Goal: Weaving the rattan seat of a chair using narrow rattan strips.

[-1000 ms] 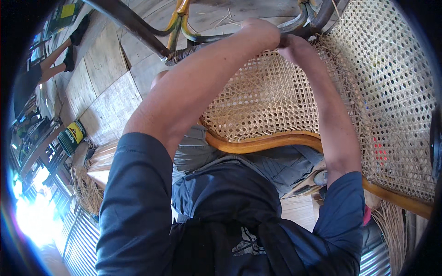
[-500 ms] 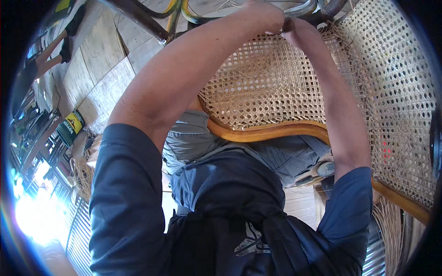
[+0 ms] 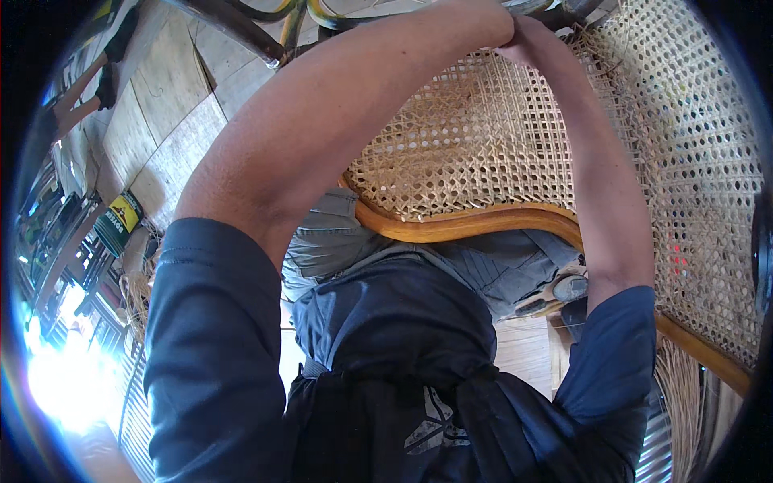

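A steady left hand point(image 3: 495, 22) and right hand point(image 3: 529, 42), whose grip I cannot tell, suit the far edge of the seat point(image 3: 475, 153).

Below and right of the person's two hands point(image 3: 527, 40) are two cane panels point(image 3: 475, 153); far left of them, one green-and-yellow tub point(image 3: 118, 224) and another person's two feet point(image 3: 106, 87).

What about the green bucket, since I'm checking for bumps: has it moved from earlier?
No, in no direction: the bucket keeps its place against the floorboards.
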A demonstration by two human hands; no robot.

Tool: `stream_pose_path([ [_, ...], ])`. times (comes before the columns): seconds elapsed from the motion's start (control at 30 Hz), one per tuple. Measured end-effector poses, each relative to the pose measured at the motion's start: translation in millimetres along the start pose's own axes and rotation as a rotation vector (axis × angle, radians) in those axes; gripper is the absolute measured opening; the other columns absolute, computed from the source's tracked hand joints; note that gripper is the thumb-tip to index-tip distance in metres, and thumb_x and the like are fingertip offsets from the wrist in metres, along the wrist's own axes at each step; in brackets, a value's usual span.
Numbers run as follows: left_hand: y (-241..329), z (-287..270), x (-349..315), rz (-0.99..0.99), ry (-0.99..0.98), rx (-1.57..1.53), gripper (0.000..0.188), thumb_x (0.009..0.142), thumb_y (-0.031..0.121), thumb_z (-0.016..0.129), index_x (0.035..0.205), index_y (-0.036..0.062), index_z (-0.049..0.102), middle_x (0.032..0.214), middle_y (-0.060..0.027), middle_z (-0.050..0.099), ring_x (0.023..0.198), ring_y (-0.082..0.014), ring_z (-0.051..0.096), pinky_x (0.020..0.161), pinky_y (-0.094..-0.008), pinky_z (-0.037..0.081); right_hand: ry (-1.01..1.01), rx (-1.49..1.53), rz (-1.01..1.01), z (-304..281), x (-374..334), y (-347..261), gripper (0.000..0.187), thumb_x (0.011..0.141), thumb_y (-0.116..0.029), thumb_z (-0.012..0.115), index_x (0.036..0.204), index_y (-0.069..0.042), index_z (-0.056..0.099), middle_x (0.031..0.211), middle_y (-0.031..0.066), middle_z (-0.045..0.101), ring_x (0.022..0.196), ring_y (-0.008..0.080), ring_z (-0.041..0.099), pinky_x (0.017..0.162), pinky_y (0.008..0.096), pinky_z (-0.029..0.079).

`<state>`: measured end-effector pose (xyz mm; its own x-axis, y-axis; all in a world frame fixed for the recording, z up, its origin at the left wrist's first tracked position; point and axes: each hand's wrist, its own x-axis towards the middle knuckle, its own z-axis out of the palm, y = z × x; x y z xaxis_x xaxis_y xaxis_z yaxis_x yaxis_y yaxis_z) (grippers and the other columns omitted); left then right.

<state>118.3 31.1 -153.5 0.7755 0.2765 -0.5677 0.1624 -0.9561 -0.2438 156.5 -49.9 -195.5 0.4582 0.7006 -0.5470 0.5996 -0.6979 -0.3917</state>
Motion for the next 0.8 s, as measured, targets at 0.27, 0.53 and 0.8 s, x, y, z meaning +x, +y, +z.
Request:
stream_pose_path([
  [0.27,-47.1,6.1,0.9,0.165,-0.198,-0.363,0.028,0.073,0.023,0.058,0.094,0.0058,0.067,0.095,-0.0151,0.065,0.085,-0.0304,0.063,0.073,-0.0402,0.049,0.108,-0.061,-0.174,33.5,25.7,28.8,0.021,0.078,-0.026,0.056,0.093,-0.016,0.067,0.087,0.0125,0.065,0.079,0.0316,0.062,0.068,0.0399,0.048],
  [0.53,-59.0,-2.3,-15.3,0.359,-0.182,-0.452,0.026,0.076,0.02,0.056,0.091,0.0029,0.067,0.094,-0.0169,0.065,0.087,-0.0309,0.062,0.073,-0.0426,0.049,0.126,-0.153,-0.09,-13.8,-9.7,-10.3,0.017,0.076,-0.021,0.056,0.086,-0.013,0.067,0.084,0.0131,0.064,0.076,0.032,0.062,0.067,0.0395,0.049],
  [0.8,-70.6,18.5,-69.5,0.103,-0.031,-0.583,0.027,0.078,0.019,0.051,0.093,0.0009,0.065,0.092,-0.0216,0.064,0.087,-0.0327,0.063,0.075,-0.0429,0.049,0.147,-0.293,-0.078,-3.4,-10.0,-4.4,0.013,0.072,-0.012,0.056,0.073,-0.005,0.066,0.073,0.0142,0.064,0.073,0.0319,0.063,0.062,0.0416,0.05],
])
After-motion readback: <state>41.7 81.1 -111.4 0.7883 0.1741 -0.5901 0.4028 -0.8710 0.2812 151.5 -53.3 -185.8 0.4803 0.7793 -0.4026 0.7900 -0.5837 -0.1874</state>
